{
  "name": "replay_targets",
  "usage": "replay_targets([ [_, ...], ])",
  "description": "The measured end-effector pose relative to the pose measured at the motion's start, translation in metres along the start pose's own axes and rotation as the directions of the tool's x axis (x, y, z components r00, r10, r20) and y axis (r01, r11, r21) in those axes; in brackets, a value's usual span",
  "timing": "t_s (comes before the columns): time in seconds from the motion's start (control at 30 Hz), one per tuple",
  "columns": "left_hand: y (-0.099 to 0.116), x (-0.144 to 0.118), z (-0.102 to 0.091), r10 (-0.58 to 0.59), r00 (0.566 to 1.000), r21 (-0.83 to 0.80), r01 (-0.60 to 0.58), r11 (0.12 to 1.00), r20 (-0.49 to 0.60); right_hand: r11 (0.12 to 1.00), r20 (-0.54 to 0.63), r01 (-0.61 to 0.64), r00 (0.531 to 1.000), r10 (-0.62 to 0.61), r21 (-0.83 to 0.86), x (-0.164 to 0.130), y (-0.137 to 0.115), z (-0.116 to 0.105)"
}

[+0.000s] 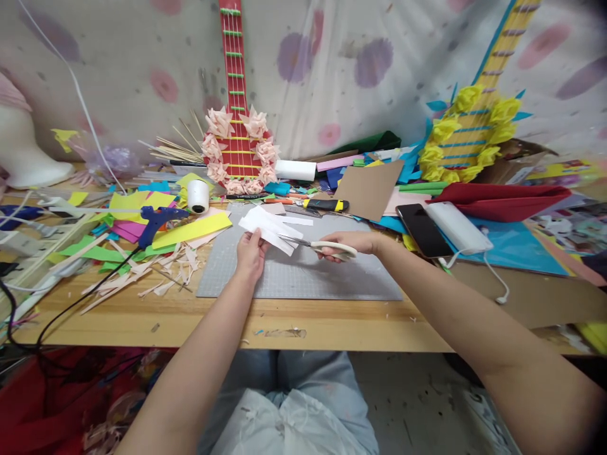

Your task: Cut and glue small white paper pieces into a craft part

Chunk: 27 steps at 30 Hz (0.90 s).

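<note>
- 1 blue glue gun lies among coloured paper scraps.
- Left hand pinches white paper over the grey cutting mat.
- 1 pair of scissors has its blades at the paper's right side.
- Right hand grips the scissors' cream handles.
- 1 dark phone lies farther right.

Scissors (pale-handled) at white paper

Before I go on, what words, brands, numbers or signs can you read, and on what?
No readable text.
White paper, scissors: no lettering visible.
Cutting mat: grid lines; any numbers too small to read.
Yellow packet: markings too blurred to read.
Cardboard box: pale patch, too blurred to read.
</note>
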<state>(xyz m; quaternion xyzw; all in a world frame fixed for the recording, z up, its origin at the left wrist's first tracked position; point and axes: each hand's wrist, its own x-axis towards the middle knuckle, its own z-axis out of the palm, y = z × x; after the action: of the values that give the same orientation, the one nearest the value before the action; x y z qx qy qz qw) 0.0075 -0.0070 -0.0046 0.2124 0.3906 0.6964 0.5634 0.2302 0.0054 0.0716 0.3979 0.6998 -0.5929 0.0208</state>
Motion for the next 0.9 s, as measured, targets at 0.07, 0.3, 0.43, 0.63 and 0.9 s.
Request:
replay_targets([
  [0.07, 0.000, 0.000, 0.000, -0.003, 1.000, -0.013, 0.003, 1.000, 0.011, 1.000, 0.006, 0.010, 1.000, -0.010, 0.001, 0.001, 0.001, 0.001],
  [0.3, -0.001, -0.001, 0.001, -0.004, 1.000, -0.047, 0.005, 0.999, 0.018, 0.999, 0.023, 0.053, 0.998, -0.053, -0.005, 0.014, 0.003, 0.005],
  [0.43, 0.000, 0.000, 0.000, 0.018, 1.000, -0.066, -0.017, 0.998, 0.020, 0.997, 0.028, 0.070, 0.997, -0.071, 0.031, 0.016, 0.004, 0.006],
  [0.63, 0.001, 0.000, 0.000, 0.009, 1.000, -0.123, -0.006, 0.992, 0.022, 0.992, 0.113, 0.108, 0.987, -0.115, 0.060, 0.008, 0.007, -0.004],
  [0.9, 0.003, -0.001, 0.002, 0.023, 1.000, -0.207, -0.018, 0.978, 0.021, 0.997, 0.188, 0.069, 0.979, -0.073, 0.030, -0.007, 0.012, -0.011],
])
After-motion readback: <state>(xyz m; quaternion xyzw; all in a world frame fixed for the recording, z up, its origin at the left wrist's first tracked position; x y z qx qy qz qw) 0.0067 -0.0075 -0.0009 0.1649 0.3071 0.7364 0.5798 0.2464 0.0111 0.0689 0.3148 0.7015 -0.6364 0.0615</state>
